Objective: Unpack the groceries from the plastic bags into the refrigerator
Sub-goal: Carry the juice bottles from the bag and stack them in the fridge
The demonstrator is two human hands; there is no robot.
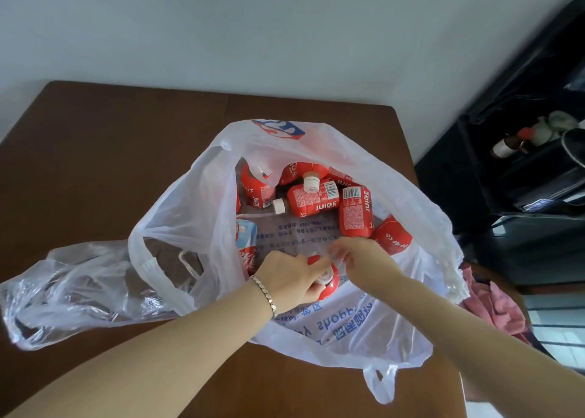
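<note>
A white plastic bag (364, 329) with blue print lies open on the brown table (104, 170). Inside lie several red juice bottles with white caps, one (313, 200) in the middle and another (355, 212) to its right. A blue and red carton (246, 243) sits at the bag's left side. My left hand (289, 280) is inside the bag, its fingers curled round a red bottle (329, 283) near the front. My right hand (364, 259) is beside it, fingers bent over the same bottle's cap; what it holds is hidden.
A crumpled clear plastic bag (72, 294) lies on the table to the left. A black shelf unit (522, 177) with bottles stands at the right. Pink cloth (493, 307) lies past the table's right edge. A pale wall is behind the table.
</note>
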